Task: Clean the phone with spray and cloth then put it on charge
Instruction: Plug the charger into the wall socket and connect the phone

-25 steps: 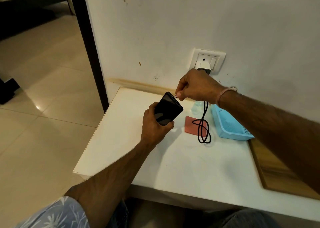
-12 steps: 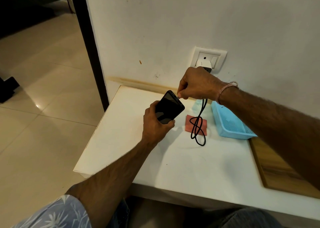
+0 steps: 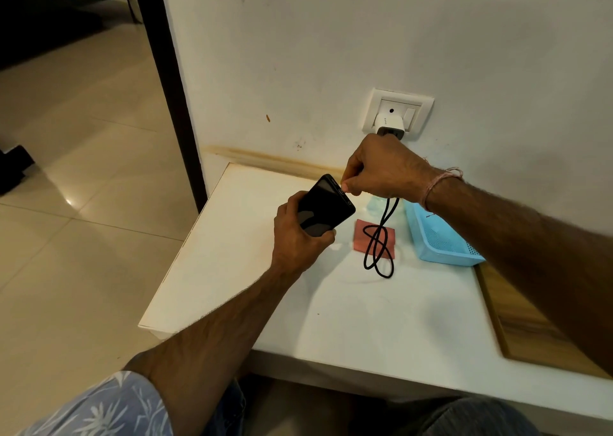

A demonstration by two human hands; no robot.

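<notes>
Floor: pale glossy tiles fill the left side, beside a dark upright door frame.
Sleeve: blue fabric with a white leaf print, at the bottom left, on the left arm.
Left hand: raised over the desk, with fingers and thumb curled around the lower end of the phone.
Phone: black with a dark screen facing up, held above the desk and tilted so its far end points up and to the right, toward the right hand.
Desk: a white top set against a white wall.
Cloth: a small pinkish-red square lying flat on the desk, just right of the phone.
Cable: black, hanging from the right hand, its loops lying over the cloth.
Right hand: fingertips pinch the cable's plug end right at the phone's far edge. Whether the plug is seated cannot be told.
Charger: a white block plugged into the wall socket, just above the right hand.
Pale object: translucent, mostly hidden under the right hand, so it cannot be identified.
Basket: light blue perforated plastic, on the desk to the right of the cloth.
Board: wood-grained, at the desk's right edge.
</notes>
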